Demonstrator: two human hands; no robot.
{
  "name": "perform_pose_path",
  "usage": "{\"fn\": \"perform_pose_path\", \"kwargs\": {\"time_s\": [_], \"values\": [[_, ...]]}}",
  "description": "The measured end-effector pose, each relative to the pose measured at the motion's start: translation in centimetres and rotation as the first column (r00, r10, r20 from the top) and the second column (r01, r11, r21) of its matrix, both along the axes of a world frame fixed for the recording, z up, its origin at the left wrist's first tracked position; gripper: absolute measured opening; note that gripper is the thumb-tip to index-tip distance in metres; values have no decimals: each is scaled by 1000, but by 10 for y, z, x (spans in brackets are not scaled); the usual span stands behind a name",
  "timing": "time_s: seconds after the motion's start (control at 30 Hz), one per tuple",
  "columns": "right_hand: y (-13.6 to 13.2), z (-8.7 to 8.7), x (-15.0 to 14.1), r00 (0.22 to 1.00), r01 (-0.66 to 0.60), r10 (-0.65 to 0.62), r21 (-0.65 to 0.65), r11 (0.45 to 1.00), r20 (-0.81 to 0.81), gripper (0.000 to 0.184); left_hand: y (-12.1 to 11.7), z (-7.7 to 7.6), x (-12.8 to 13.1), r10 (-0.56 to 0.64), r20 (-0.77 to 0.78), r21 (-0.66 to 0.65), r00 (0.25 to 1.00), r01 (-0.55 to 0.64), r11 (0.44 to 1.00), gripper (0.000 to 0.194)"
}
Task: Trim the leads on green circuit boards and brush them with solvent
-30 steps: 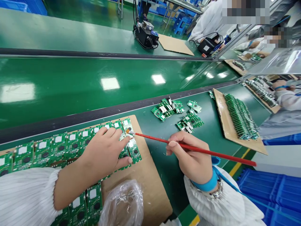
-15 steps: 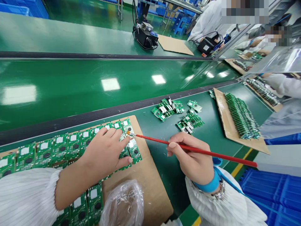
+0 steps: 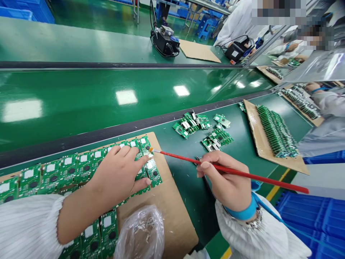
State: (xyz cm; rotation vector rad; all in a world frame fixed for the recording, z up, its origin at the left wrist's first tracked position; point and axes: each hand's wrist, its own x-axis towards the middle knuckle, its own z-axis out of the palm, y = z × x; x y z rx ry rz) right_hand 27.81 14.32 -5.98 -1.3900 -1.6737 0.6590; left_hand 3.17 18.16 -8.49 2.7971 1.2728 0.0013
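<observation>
Your right hand (image 3: pixel 226 178) pinches the red brush (image 3: pixel 231 171), while your left hand (image 3: pixel 118 176) spreads its fingers over the circuit boards (image 3: pixel 83 167).

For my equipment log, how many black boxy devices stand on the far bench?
2: the left device, beside a cardboard sheet; the right device, past that sheet, near a white-sleeved person. More may be hidden at far right.

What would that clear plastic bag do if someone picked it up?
The clear plastic bag would probably crumple, since its thin film looks wrinkled and loose. It is likely light for its size, as it seems mostly hollow. Tipping it might spill the small bits that appear to be inside.
</observation>
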Motion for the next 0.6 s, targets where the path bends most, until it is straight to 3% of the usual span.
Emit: {"fn": "perform_pose_path", "kwargs": {"time_s": [0.17,0.33,0.6], "values": [[-19,-3,15,992,-28,26,-19,999,-123,11,-23,8,-5,-23,58,3,998,23,1000,42],[-44,-7,25,995,-57,54,-31,998,-83,12,-54,2,0,-68,95,-46,993,73,996,39],[-58,-15,18,997,-76,76,-11,997,-19,12,-60,-6,10,-78,53,-31,996,80,996,49]]}}
